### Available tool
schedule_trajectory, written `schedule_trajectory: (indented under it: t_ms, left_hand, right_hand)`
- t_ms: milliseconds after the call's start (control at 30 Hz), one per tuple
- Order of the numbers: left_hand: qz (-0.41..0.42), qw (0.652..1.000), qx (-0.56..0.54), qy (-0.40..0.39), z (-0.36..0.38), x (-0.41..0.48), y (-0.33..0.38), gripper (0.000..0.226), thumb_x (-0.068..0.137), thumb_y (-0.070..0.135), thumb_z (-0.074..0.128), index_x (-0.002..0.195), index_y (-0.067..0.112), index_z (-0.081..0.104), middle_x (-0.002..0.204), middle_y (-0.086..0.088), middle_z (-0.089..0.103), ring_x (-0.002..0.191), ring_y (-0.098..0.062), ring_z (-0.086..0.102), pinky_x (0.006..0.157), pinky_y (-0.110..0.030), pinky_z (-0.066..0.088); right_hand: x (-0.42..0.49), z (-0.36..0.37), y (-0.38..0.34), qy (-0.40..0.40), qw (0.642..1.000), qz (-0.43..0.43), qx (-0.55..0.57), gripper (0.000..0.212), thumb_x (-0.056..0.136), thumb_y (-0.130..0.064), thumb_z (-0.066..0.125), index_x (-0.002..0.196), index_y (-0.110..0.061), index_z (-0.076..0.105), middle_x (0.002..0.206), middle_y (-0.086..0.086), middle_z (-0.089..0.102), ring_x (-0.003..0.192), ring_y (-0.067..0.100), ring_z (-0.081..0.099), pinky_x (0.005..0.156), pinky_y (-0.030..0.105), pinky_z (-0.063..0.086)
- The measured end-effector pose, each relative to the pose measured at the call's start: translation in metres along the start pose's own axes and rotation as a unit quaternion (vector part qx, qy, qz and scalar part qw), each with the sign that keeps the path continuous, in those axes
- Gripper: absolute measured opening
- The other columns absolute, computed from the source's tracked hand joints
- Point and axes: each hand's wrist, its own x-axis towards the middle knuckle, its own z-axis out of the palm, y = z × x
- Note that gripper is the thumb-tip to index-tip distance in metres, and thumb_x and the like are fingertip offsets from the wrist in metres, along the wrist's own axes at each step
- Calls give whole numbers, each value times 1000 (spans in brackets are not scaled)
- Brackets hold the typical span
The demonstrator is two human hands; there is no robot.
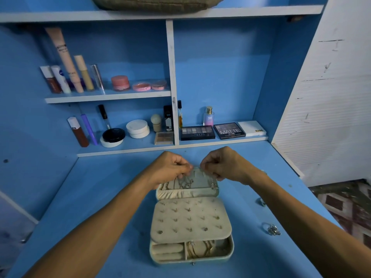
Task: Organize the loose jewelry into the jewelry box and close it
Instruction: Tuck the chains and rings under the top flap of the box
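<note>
**Both hands at the lid of the open box, blue desk**

Surface: a blue painted desktop [96, 207], scuffed, under blue shelving with white edges. The jewelry box [228, 249] sits open at the middle of the desk, close to the person. Its lid [200, 190] stands up at the far side. A pale earring panel [190, 217] lies over most of the base, and the front compartments show ring rolls and gold chains.

Hands: the left hand [170, 167] and right hand [224, 165] are close together at the lid's top edge, not touching. Fingers are curled on both, each pinching an end of a fine necklace chain [185, 182] that hangs against the lid lining. The clasp is too small to make out.

Loose pieces: a cluster of rings [272, 229] and a single ring [261, 202] lie on the desk, right of the box and well apart from it.

Room: lower shelf holds eyeshadow palettes [197, 133], a perfume bottle [208, 116], compacts and tubes. An olive bag [156, 4] sits on the top shelf. A marked white wall panel [331, 97] and a patterned floor [345, 203] are to the right.
</note>
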Motion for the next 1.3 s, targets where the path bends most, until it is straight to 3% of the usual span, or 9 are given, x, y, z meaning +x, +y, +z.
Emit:
schedule_trajectory:
  t_ms: [100, 167, 267, 467, 667, 800, 933, 1100, 1300]
  left_hand:
    - [19, 995, 82, 49, 7, 5, -3, 7, 89, 20, 74, 84, 17, 77, 78, 7, 75, 72, -4, 67, 73, -24, 54]
    - [19, 988, 130, 87, 13, 8, -3, 6, 87, 23, 74, 82, 22, 76, 82, 8, 75, 83, -8, 69, 80, -29, 56]
    - [16, 976, 172, 130, 19, 10, -4, 8, 87, 31, 75, 83, 24, 74, 82, 10, 74, 83, -10, 68, 77, -30, 56]
    - [1, 958, 233, 169, 29, 15, -6, 20, 86, 42, 75, 79, 23, 72, 81, 8, 73, 80, -16, 68, 74, -35, 58]
    - [-27, 954, 249, 167, 33, 19, -3, 22, 84, 44, 77, 87, 23, 73, 85, 8, 72, 82, -15, 66, 65, -27, 49]
    - [-49, 959, 235, 153, 30, 24, -1, 15, 81, 37, 78, 83, 23, 72, 83, 7, 72, 82, -17, 67, 74, -32, 57]
    - [-61, 962, 225, 142, 27, 27, 0, 18, 81, 39, 79, 87, 23, 73, 85, 8, 72, 83, -14, 66, 73, -30, 54]
    - [-81, 953, 268, 119, 24, 26, 6, 30, 81, 33, 78, 105, 23, 63, 102, 2, 66, 93, -20, 62, 80, -35, 54]
    - [-78, 953, 285, 70, 18, 15, 8, 41, 79, 35, 81, 113, 24, 61, 112, 1, 62, 102, -22, 60, 85, -36, 53]
  right_hand:
    - [1, 6, 0, 60, 992, -6, -108, 18, 90, -12, 60, 83, -24, 72, 66, -5, 69, 49, 4, 59, 50, 13, 45]
    - [2, 13, 4, 98, 981, -20, -167, 13, 89, -18, 63, 85, -26, 72, 73, -9, 69, 63, 10, 65, 52, 16, 45]
    - [2, 22, 10, 135, 964, -32, -225, 7, 88, -25, 66, 89, -26, 73, 82, -5, 73, 77, 22, 68, 64, 29, 54]
    - [4, 30, 14, 167, 930, -55, -321, 12, 91, -26, 63, 96, -23, 73, 95, 1, 69, 81, 27, 65, 60, 29, 43]
    - [4, 29, 14, 153, 906, -77, -387, 16, 94, -20, 58, 103, -23, 71, 100, 5, 64, 80, 33, 65, 60, 31, 44]
    - [3, 30, 10, 116, 879, -92, -454, 21, 99, -22, 55, 113, -19, 69, 110, 8, 60, 87, 35, 66, 68, 35, 50]
    - [1, 30, 6, 97, 867, -87, -481, 22, 100, -22, 54, 115, -17, 69, 111, 9, 57, 89, 34, 67, 70, 38, 54]
    - [2, 27, 1, 70, 865, -77, -490, 21, 99, -18, 54, 115, -11, 67, 113, 12, 55, 87, 34, 66, 67, 36, 48]
    - [2, 24, 2, 69, 894, -53, -439, 21, 96, -21, 57, 110, -12, 70, 110, 11, 57, 86, 35, 65, 68, 33, 46]
